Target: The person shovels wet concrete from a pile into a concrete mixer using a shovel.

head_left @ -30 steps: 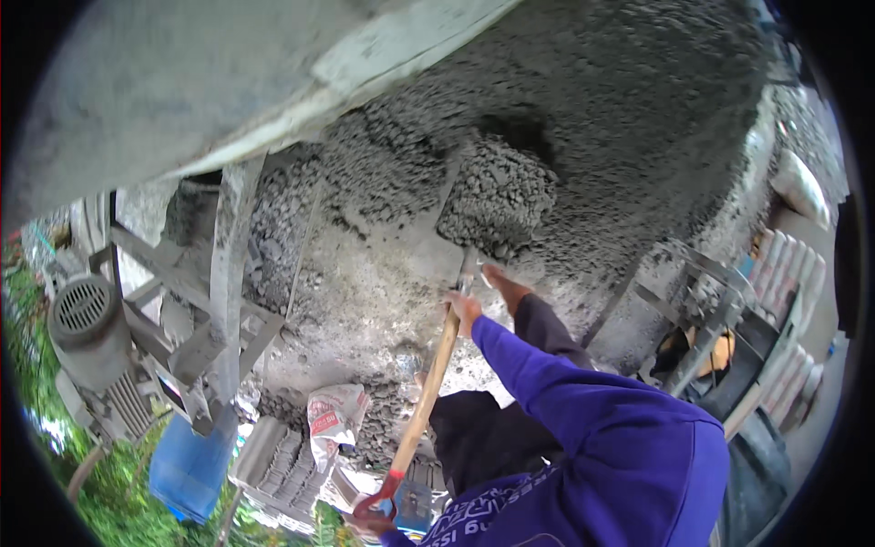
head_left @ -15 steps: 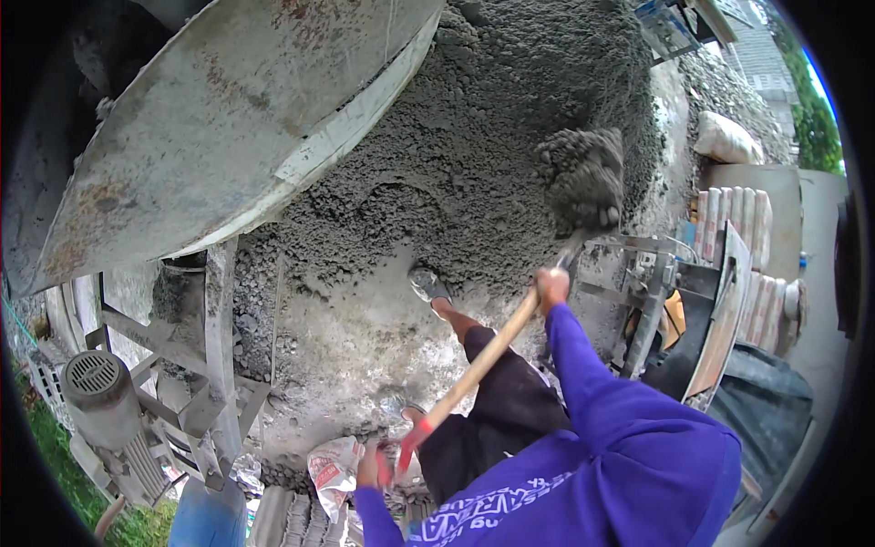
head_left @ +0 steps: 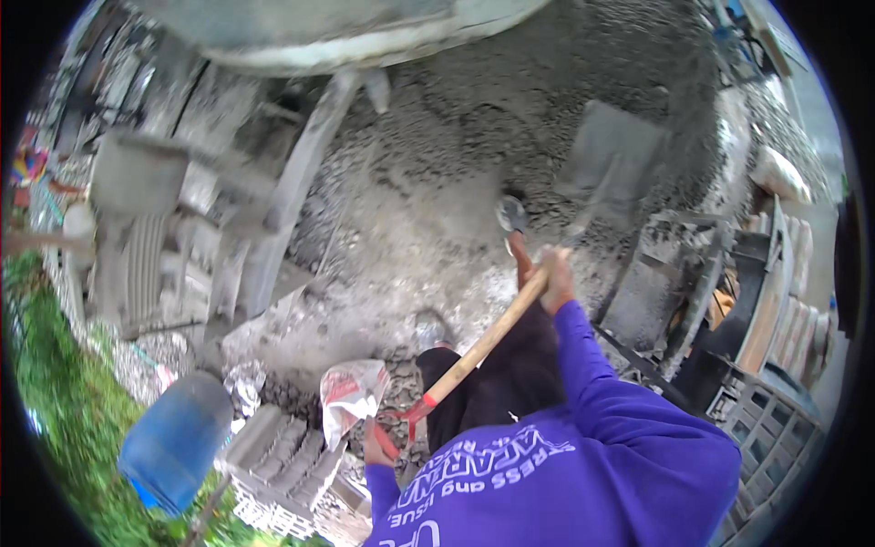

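Observation:
I hold a shovel with a wooden shaft [head_left: 488, 339] and a red grip. My right hand [head_left: 553, 275] is wrapped round the upper shaft, near the blade. My left hand [head_left: 378, 444] grips the red handle end low by my body. The grey shovel blade [head_left: 612, 150] lies flat over the heap of wet grey concrete mix [head_left: 510, 100] ahead of me. My purple sleeves and dark trousers fill the lower right.
A concrete mixer drum [head_left: 346, 36] arches across the top, its frame and motor [head_left: 155, 246] at the left. A blue barrel [head_left: 175, 439], grey blocks [head_left: 273, 456] and a crumpled bag [head_left: 351, 392] lie lower left. A wheelbarrow and stacked crates stand at the right.
The loaded shovel swung from the centre to the right and its load is gone; the blade now sits empty over the heap. The view turned, showing more of the mixer frame.

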Demonstrator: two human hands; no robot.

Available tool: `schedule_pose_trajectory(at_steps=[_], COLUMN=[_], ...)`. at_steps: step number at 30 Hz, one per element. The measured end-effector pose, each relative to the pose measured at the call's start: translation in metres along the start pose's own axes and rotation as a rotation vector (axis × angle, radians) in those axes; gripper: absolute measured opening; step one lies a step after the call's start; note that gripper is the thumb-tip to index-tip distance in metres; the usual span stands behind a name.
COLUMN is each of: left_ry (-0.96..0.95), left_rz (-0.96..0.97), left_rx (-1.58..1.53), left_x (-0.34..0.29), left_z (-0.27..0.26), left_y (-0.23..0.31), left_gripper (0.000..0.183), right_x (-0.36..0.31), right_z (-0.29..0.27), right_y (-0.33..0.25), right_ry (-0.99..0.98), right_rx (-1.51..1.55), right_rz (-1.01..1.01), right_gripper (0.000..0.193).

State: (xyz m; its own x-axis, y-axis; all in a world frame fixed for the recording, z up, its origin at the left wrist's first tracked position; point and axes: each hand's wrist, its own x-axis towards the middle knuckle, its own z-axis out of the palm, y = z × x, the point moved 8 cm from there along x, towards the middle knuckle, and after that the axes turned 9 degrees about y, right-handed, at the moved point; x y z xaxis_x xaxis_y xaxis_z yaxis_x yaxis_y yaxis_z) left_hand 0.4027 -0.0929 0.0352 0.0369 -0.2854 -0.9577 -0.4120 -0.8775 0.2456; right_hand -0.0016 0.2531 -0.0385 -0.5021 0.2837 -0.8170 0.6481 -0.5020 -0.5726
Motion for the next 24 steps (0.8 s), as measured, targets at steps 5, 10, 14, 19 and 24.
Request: schedule_pose_trajectory(at_steps=[5, 10, 14, 19, 24], left_ry=[0.385, 0.604, 0.583, 0.613, 0.231], left_rz=[0.153, 0.338, 0.239, 0.544, 0.534], left_rx=[-0.157, -0.154, -0.114, 0.337, 0.06], left_x=[-0.099, -0.102, -0.05, -0.002, 0.003], left_z=[-0.141, -0.237, -0.2, -0.081, 0.021], left_y=[-0.009, -0.048, -0.049, 0.037, 0.068], left_gripper=[0.05, 0.044, 0.047, 0.056, 0.05], right_x=[-0.038, -0.11, -0.055, -0.089, -0.108], right_z=[0.012, 0.018, 0.018, 0.111, 0.14], right_y=[0.324, 0.486, 0.486, 0.42, 0.344], right_ry=[-0.136, -0.075, -0.01, -0.13, -0.162], right_rx=[-0.326, -0.528, -0.628, -0.288, -0.282], right_rz=[0.435, 0.667, 0.63, 0.585, 0.559], right_gripper=[0.025, 0.025, 0.033, 0.029, 0.035])
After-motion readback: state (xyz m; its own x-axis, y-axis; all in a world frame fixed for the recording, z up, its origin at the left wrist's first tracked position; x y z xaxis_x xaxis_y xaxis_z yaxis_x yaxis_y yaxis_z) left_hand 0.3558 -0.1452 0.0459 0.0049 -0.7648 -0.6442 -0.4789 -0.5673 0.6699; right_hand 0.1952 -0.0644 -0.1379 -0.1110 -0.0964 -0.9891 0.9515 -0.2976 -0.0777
